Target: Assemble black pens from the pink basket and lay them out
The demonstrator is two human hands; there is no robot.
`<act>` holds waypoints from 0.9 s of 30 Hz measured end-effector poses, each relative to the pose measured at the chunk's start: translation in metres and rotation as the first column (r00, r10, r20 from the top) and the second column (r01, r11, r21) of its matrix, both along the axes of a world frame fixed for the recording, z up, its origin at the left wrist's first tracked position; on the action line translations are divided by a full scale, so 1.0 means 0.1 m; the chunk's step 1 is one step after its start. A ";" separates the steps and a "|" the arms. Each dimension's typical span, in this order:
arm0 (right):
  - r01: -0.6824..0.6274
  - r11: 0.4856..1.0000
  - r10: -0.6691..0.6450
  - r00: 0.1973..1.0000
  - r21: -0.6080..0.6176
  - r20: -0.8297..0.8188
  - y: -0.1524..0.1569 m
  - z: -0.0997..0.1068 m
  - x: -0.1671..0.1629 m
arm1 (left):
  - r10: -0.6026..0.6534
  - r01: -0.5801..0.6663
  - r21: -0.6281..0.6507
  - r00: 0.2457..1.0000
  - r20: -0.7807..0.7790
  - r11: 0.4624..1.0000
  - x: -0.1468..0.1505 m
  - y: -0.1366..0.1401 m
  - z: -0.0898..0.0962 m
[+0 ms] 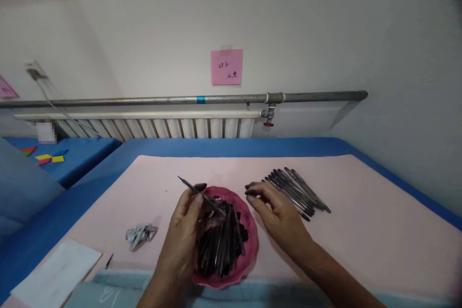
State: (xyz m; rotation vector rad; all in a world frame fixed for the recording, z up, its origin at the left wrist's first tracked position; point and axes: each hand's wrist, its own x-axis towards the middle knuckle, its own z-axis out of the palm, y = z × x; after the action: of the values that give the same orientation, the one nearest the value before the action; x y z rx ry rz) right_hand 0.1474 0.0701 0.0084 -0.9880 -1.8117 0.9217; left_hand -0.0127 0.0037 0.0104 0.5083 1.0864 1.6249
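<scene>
Pen part, slim and pointed, is grasped slantwise by the left hand over the pink bowl, in which dark pen pieces are heaped. The right hand is held with fingers curled, near dark pens laid out on the bench; whether anything is pinched cannot be told. Crumpled wad noted at left.

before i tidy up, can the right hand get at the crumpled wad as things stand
Probably not straight across: the pink bowl and left hand lie between the right hand and the crumpled wad.
</scene>
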 end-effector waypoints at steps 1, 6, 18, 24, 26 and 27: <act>0.004 0.997 -0.015 0.992 0.083 0.127 0.05 0.02 0.05 | -0.008 0.008 0.004 0.999 0.035 1.000 -0.01 0.00 0.01; -0.192 0.971 0.050 0.747 0.143 0.663 0.07 0.00 0.14 | -0.005 0.000 0.043 0.993 0.114 0.999 -0.04 0.03 0.01; -0.187 0.982 0.079 0.587 0.040 0.805 -0.10 -0.12 -0.11 | -0.052 0.050 -0.068 0.999 -0.017 0.996 0.02 0.05 -0.04; -0.122 0.938 -0.111 0.781 0.325 0.615 -0.07 -0.07 -0.06 | -0.057 0.061 -0.071 0.997 0.057 0.996 -0.01 0.05 -0.04; -0.104 0.939 -0.096 0.837 0.329 0.539 -0.05 -0.03 -0.05 | -0.051 0.058 -0.075 0.995 0.086 0.995 -0.03 0.05 -0.04; -0.103 0.949 -0.073 0.847 0.298 0.526 -0.04 -0.01 -0.04 | -0.042 0.049 -0.078 0.995 0.094 0.996 -0.03 0.05 -0.04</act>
State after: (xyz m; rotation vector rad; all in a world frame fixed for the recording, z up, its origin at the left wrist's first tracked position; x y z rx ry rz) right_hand 0.1438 0.0660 0.0076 -1.0892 -2.3427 0.3463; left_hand -0.0162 0.0087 0.0060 0.3990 1.0593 1.5434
